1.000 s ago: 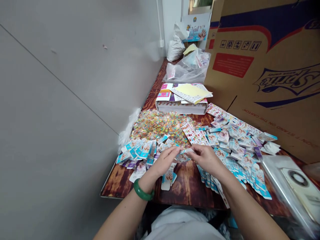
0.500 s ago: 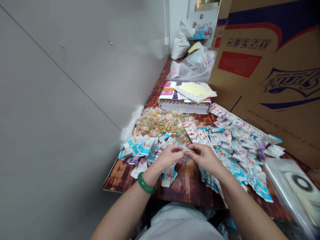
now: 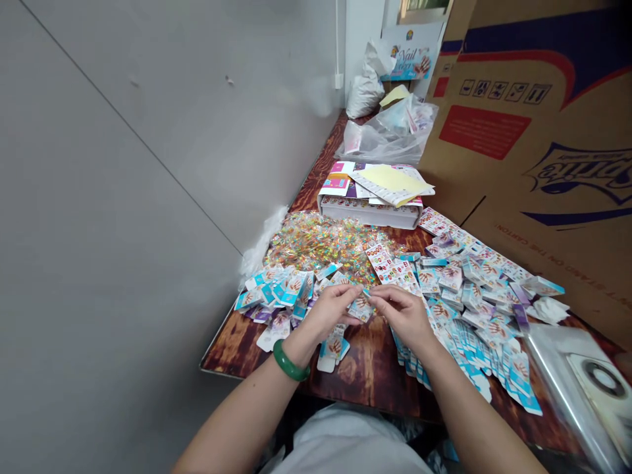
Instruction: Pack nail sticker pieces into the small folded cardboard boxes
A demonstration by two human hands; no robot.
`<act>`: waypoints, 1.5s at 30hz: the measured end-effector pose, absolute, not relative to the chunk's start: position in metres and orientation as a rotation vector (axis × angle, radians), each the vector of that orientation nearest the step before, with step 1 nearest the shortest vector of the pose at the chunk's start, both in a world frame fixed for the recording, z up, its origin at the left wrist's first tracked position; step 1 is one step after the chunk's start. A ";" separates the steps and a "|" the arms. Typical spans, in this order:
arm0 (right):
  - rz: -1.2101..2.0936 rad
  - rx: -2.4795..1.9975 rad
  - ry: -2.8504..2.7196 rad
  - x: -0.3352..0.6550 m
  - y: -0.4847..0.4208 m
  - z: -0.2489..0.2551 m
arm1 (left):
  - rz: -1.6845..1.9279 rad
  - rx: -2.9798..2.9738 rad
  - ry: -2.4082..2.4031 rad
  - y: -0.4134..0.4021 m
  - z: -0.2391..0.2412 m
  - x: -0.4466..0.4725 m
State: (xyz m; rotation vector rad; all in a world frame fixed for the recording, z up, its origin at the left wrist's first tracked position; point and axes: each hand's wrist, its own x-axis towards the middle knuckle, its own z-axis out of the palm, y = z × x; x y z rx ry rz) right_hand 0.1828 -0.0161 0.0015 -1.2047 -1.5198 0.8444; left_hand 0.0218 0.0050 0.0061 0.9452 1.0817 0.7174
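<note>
My left hand (image 3: 330, 311), with a green bangle (image 3: 289, 364) on its wrist, and my right hand (image 3: 405, 313) meet over the wooden table (image 3: 365, 372). Both pinch one small blue-and-white card packet (image 3: 361, 306) between their fingertips. Several more such packets (image 3: 474, 296) lie heaped to the right, and another heap (image 3: 276, 293) lies to the left. A pile of colourful stickers in clear wrap (image 3: 320, 243) sits just behind my hands. A printed sticker sheet (image 3: 390, 265) lies beside it.
A white flat box with papers on top (image 3: 372, 194) stands farther back. Clear plastic bags (image 3: 390, 128) and a white sack (image 3: 365, 92) lie at the far end. A large cardboard carton (image 3: 533, 131) walls the right side, a grey wall the left. A clear-wrapped item (image 3: 587, 382) lies near right.
My hands have stayed together over the table, working the small packet between their fingertips. The packet now shows more of its printed face. The camera has shifted a little.
</note>
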 end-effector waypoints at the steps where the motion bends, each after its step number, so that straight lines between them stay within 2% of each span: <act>1: 0.865 -1.213 -1.508 0.183 -0.016 0.001 | 0.719 0.939 1.071 0.005 0.006 0.022; 8: 1.069 -1.306 -1.318 0.185 -0.012 0.003 | 0.702 0.979 0.963 0.003 0.001 0.018; 12: 1.032 -1.305 -1.335 0.184 -0.013 0.009 | 0.704 0.999 0.955 0.003 0.002 0.018; 19: 0.759 -1.177 -1.633 0.182 -0.024 0.007 | 0.762 0.863 0.997 0.000 0.005 0.019; 28: 0.923 -1.363 -1.462 0.196 -0.025 -0.006 | 0.679 0.780 1.019 0.005 0.009 0.018; 34: 0.533 -1.685 -1.157 0.290 0.003 0.025 | 0.629 0.845 0.996 0.006 0.005 0.017; 38: -0.071 -2.025 -1.358 0.304 -0.001 0.023 | 0.601 0.858 1.020 0.004 -0.005 0.019; 42: 0.057 -2.004 -1.813 0.255 -0.024 0.003 | 0.614 0.849 1.045 0.003 -0.007 0.025; 45: -0.032 -2.182 -1.994 0.223 -0.034 -0.011 | 0.606 0.861 1.043 0.002 -0.007 0.030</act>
